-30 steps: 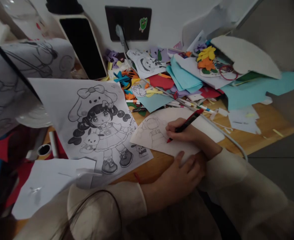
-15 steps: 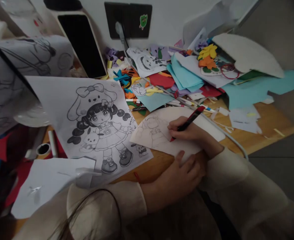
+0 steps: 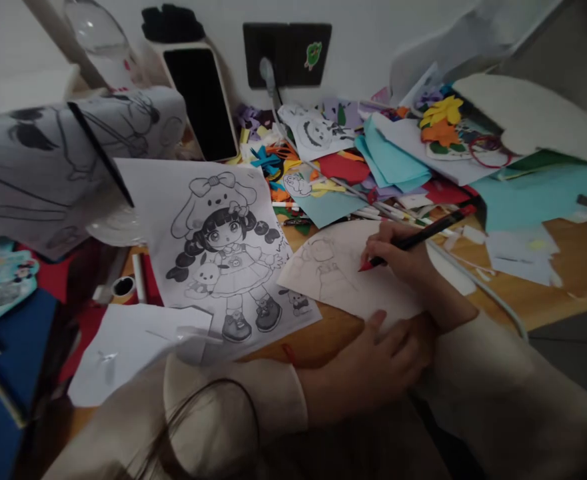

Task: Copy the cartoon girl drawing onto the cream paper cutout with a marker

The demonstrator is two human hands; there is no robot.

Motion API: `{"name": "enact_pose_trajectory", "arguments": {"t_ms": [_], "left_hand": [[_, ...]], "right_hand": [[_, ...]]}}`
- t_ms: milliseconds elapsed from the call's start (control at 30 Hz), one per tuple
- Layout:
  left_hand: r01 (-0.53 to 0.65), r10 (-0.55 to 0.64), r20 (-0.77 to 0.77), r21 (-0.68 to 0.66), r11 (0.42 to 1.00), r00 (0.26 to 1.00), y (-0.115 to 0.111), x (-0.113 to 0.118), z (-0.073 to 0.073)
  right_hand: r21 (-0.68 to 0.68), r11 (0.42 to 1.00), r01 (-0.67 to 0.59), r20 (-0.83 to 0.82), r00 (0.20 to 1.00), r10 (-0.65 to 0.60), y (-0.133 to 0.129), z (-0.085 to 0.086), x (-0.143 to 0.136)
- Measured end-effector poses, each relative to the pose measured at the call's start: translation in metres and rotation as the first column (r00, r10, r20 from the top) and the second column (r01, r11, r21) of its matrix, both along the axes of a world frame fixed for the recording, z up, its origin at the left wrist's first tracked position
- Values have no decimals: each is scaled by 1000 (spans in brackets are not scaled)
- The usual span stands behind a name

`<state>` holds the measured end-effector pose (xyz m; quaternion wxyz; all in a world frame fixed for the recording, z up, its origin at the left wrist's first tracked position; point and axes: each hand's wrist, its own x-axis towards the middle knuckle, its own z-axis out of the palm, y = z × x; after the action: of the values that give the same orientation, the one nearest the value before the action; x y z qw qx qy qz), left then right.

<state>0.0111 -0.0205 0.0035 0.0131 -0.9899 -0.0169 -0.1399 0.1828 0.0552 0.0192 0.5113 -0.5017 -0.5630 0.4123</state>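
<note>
My right hand (image 3: 398,257) grips a black pen with red ends (image 3: 423,233), slanted with its red tip low over white drawing paper (image 3: 373,293); whether the tip touches I cannot tell. Faint pencil lines of a figure in a dress show on this curved-edge sheet. My left hand (image 3: 373,360) lies with fingers apart at the sheet's lower edge, close below my right wrist. Left of the sheet lies a printed picture (image 3: 233,267) of a girl with braids and a puppy hat, its right edge close against the drawing paper.
Colourful paper scraps (image 3: 340,170) and several markers crowd the back of the wooden table. A phone (image 3: 200,103) leans upright behind the print. White paper (image 3: 123,353) and a tape roll (image 3: 124,288) lie at left. A grey cable (image 3: 493,293) runs along the right.
The view has swung left, so everything sits farther right. My right hand has tilted the pen flatter, and its tip is slightly farther right of the sketched dress. My left hand stays on the sheet.
</note>
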Motion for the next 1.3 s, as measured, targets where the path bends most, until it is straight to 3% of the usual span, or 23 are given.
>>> {"name": "enact_pose_trajectory", "arguments": {"t_ms": [300, 567, 800, 1000, 1067, 1133, 1200, 1300], "left_hand": [[-41, 41, 5, 35, 999, 999, 0, -5, 6], [-15, 4, 70, 158, 987, 998, 1, -6, 9], [-9, -1, 58, 156, 988, 998, 0, -5, 8], [-66, 60, 52, 130, 989, 997, -3, -5, 4], [-76, 70, 56, 126, 989, 996, -3, -5, 4], [-76, 69, 59, 126, 989, 996, -3, -4, 4], [-76, 69, 58, 120, 990, 996, -3, -4, 3], [-68, 64, 42, 103, 992, 997, -3, -3, 2]], "right_hand": [[-45, 999, -15, 109, 994, 20, -10, 1, -7], [-69, 998, -6, 251, 968, 24, -10, 4, -9], [-197, 960, -197, 316, 915, 253, -8, 12, -26], [-107, 958, -264, 289, 914, 284, -10, 5, -28], [-44, 983, -177, 253, 950, 182, -10, 5, -24], [58, 998, 3, 181, 983, -13, -8, 7, -18], [141, 967, 211, 49, 974, -219, -4, 10, -11], [119, 891, 439, -108, 898, -427, 4, 15, 3]]}}
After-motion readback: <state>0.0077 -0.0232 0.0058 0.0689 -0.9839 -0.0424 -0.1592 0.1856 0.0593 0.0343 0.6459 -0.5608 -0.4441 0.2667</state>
